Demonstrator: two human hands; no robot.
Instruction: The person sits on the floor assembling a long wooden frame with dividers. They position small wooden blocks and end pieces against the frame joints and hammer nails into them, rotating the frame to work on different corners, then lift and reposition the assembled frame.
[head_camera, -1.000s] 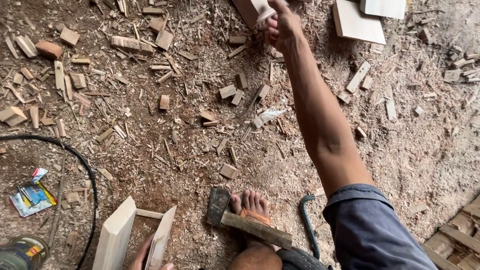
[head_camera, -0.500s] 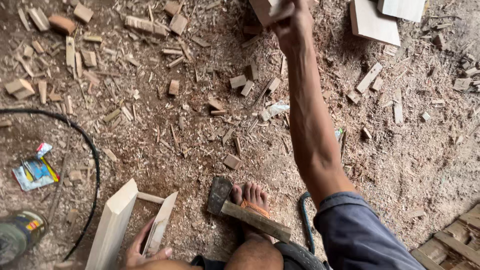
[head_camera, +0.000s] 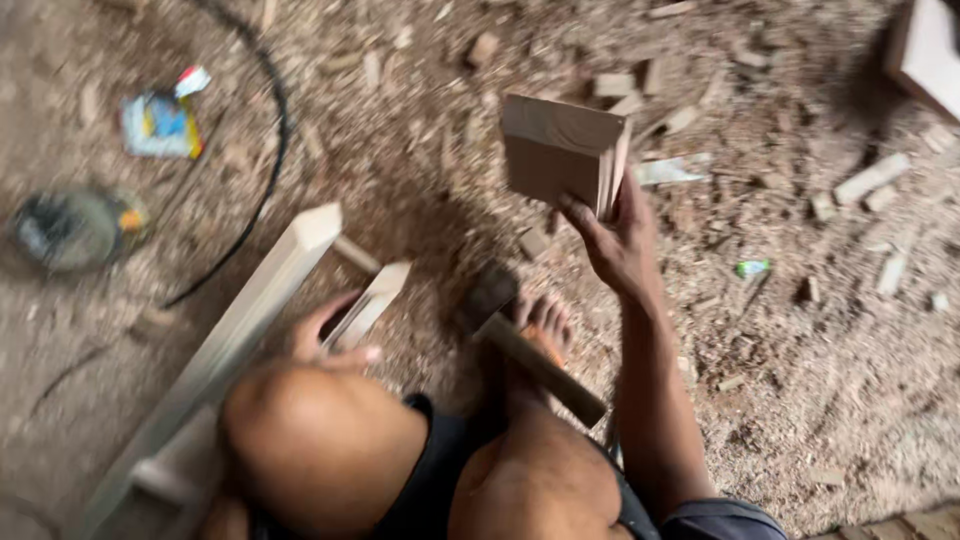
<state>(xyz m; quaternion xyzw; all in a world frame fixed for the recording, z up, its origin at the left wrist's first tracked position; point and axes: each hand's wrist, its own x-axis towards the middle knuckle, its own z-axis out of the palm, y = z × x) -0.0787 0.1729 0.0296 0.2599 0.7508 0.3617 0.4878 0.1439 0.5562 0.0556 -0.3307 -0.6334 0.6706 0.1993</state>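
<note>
My right hand (head_camera: 615, 240) grips a flat, square-cut wooden board piece (head_camera: 560, 150), held up above the floor in front of me. My left hand (head_camera: 330, 335) rests on the shorter white-painted wooden rail (head_camera: 370, 300) of a frame lying on the ground; a longer white rail (head_camera: 255, 300) runs beside it, joined by a thin crosspiece. A hammer (head_camera: 525, 345) with a wooden handle lies against my bare foot (head_camera: 540, 325). My knees fill the lower middle of the view.
The earth floor is littered with sawdust and several small wood offcuts (head_camera: 870, 180). A black cable (head_camera: 265, 130) curves at the left, near a colourful packet (head_camera: 160, 125) and a round tool (head_camera: 75, 230). A pale board (head_camera: 930, 50) lies at the top right.
My right arm, which was stretched far forward to a board piece, has pulled back with that piece in hand. The view has swung down and closer; my left hand stays on the white frame.
</note>
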